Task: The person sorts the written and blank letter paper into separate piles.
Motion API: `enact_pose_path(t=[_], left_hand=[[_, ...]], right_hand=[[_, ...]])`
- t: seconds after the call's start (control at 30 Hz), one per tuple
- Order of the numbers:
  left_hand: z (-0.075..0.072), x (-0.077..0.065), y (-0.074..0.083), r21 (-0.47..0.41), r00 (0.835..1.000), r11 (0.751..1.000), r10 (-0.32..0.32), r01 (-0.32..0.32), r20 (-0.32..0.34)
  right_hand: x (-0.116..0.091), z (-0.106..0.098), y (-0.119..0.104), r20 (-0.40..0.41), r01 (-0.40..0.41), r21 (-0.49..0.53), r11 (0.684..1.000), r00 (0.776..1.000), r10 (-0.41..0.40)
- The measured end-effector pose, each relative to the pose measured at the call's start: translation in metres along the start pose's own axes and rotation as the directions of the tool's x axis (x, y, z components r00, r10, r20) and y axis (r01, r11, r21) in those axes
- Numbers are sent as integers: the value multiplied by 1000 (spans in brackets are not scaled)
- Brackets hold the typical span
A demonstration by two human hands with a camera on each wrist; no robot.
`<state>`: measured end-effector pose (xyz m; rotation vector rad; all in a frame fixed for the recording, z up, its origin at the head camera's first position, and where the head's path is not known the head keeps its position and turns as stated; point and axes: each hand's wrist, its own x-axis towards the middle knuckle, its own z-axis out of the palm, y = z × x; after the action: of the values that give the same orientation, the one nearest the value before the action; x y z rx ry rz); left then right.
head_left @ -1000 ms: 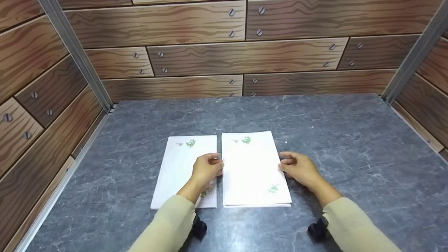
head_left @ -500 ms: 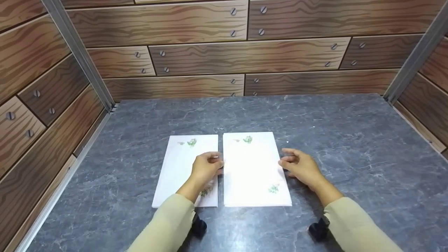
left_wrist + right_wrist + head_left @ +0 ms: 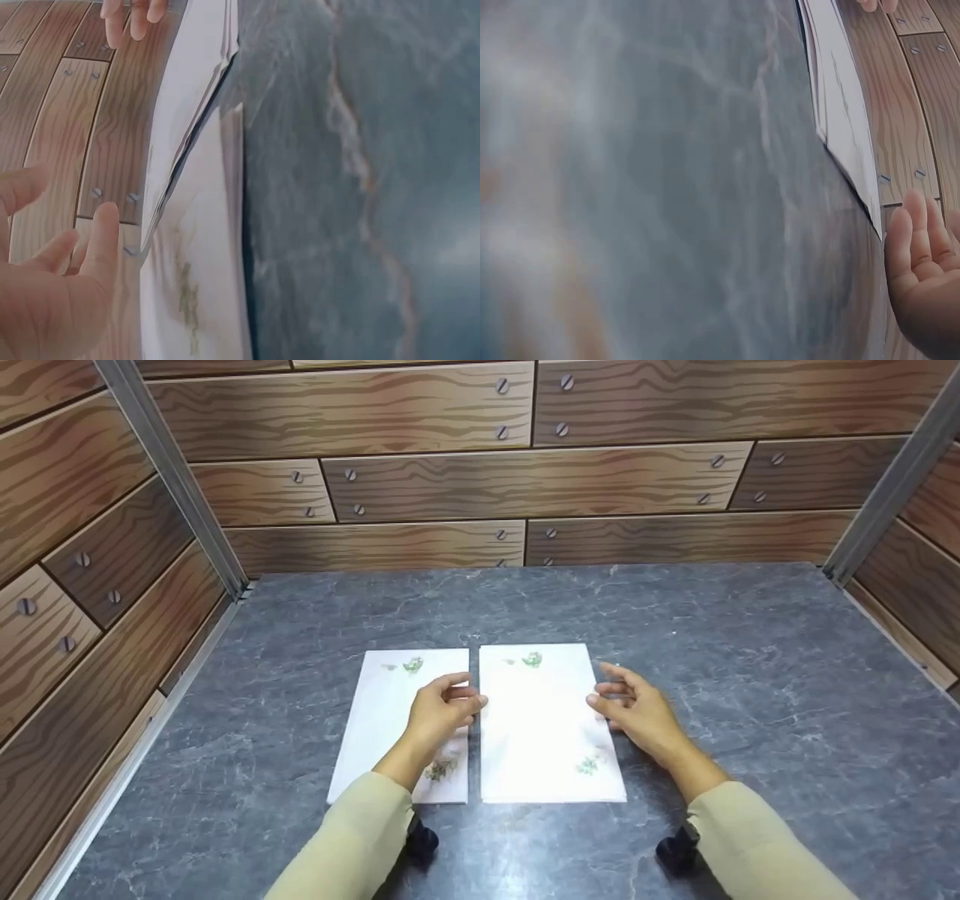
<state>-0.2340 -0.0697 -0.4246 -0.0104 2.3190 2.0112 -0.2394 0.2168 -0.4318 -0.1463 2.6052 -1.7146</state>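
Two flat white paper stacks printed with small green motifs lie side by side, a narrow gap between them. Over the inner edge of the left stack (image 3: 386, 712) is my left hand (image 3: 439, 712), thumb and fingers spread and loosely bent, gripping nothing. My right hand (image 3: 641, 720) hovers by the outer edge of the right stack (image 3: 536, 724), fingers parted, also without a grip. The left wrist view has the left hand (image 3: 60, 292) raised beside the papers. Layered edges of the right stack (image 3: 844, 97) show in the right wrist view, near the right hand (image 3: 930, 292).
A dark grey marbled tabletop (image 3: 525, 604) carries the papers. Wood-print panels (image 3: 420, 484) wall it in at the back and both sides, with metal posts (image 3: 172, 472) at the corners. A black wrist device (image 3: 422, 840) sits under the left sleeve.
Both hands have risen slightly off the right stack's edges, and their fingers have spread. The right stack's front edge, showing offset layers earlier, now looks even.
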Motion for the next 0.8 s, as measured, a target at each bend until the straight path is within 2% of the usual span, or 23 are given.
enact_pose_path(t=[0.3,0.43,0.8], left_hand=[[-15,0,3,73,1000,997,24,-24,-1],[-25,-1,2,57,999,997,53,-53,4],[-56,-4,-2,45,998,999,28,-25,-63]], right_hand=[[3,17,-11,6,56,4,998,998,-56],[4,24,-19,14,59,-11,998,998,-59],[4,43,-28,34,80,40,996,996,-82]])
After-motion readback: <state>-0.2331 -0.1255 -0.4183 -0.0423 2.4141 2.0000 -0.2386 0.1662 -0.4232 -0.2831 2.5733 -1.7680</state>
